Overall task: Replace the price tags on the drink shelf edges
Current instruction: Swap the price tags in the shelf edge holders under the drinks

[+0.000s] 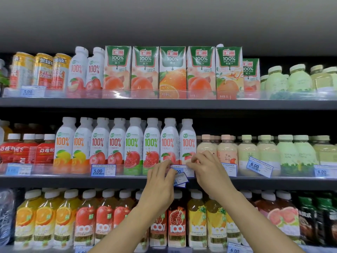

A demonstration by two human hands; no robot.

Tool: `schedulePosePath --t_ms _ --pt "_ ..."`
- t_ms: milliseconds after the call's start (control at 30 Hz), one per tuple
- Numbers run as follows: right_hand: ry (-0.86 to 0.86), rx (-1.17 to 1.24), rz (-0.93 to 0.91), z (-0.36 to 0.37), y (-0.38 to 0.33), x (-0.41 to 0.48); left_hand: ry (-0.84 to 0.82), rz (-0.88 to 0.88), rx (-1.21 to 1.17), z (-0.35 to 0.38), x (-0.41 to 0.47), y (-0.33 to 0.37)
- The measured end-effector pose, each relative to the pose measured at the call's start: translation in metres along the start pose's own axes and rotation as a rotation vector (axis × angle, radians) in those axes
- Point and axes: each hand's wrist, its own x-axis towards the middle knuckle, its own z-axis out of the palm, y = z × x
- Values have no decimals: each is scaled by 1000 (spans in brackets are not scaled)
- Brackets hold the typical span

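On the clear front strip of the middle shelf (127, 180), a blue-and-white price tag (182, 169) sits between my two hands. My left hand (160, 179) pinches its left upper corner and also holds a few loose tags (180, 179) fanned out below the fingers. My right hand (206, 170) pinches the tag's right upper edge with curled fingers. Other tags hang along the same strip: a 5.00 tag (103, 170) to the left and a tilted 6.00 tag (259, 167) to the right.
White 100% juice bottles (151, 143) stand right behind the hands. Juice cartons (172, 72) fill the top shelf, and clear juice bottles (85, 216) the bottom one. More tags sit at the far left (32, 91) and far right (322, 171).
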Motion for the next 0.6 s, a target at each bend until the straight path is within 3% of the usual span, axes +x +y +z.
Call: schedulePosePath --t_ms 167,600 --pt "93 286 174 -11 -9 -2 -3 -18 13 -5 5 -1" --pt "50 502 334 -17 -7 -7 -70 7 -31 -7 14 5"
